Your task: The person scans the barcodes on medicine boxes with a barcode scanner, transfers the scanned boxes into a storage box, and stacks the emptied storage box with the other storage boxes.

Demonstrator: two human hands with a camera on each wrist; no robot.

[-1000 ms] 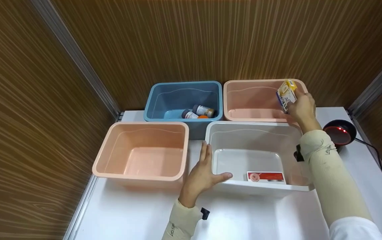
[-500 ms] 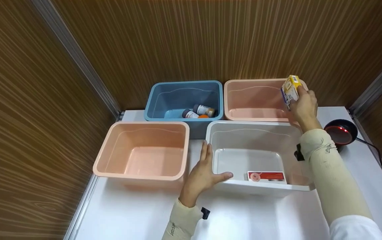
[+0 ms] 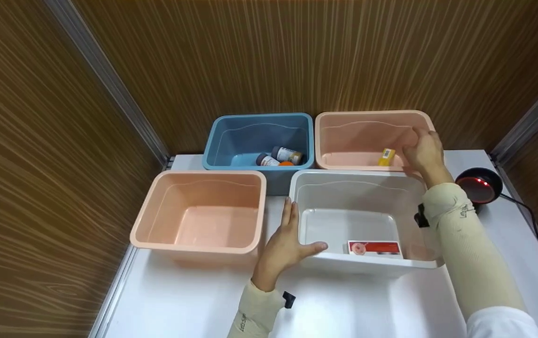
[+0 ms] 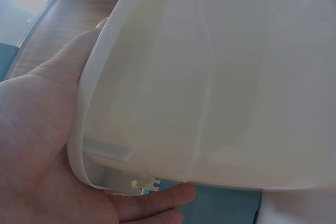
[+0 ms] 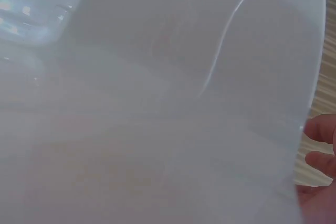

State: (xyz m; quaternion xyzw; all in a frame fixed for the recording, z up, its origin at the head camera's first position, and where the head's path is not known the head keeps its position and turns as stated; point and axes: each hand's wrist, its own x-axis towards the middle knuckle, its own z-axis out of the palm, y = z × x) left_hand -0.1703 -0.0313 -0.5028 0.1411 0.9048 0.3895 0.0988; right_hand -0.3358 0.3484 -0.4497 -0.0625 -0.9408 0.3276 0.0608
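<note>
My right hand [image 3: 424, 152] hangs over the right end of the back peach bin [image 3: 367, 168], fingers loosely bent and holding nothing. Below and left of it, a small yellow box [image 3: 386, 157] is inside that bin. At the near left corner of the white bin [image 3: 344, 188], my left hand [image 3: 282, 251] rests against the rim with thumb and fingers spread; the left wrist view shows the palm [image 4: 37, 129] against the bin's corner. Inside the white bin lies a red and white box [image 3: 375, 249]. In the right wrist view the white bin's wall hides most of the right hand [image 5: 323, 150].
A blue bin [image 3: 236, 136] at the back holds several bottles [image 3: 287, 155] and something orange [image 3: 286, 164]. Another peach bin [image 3: 217, 225] stands at front left. A black round device [image 3: 479, 185] with red lights and a cable is at the right. Wood-grain walls [image 3: 269, 56] enclose the white table.
The yellow and white box has left my right hand and dropped into the back peach bin. The right hand's fingers have loosened. My left hand has stayed in place.
</note>
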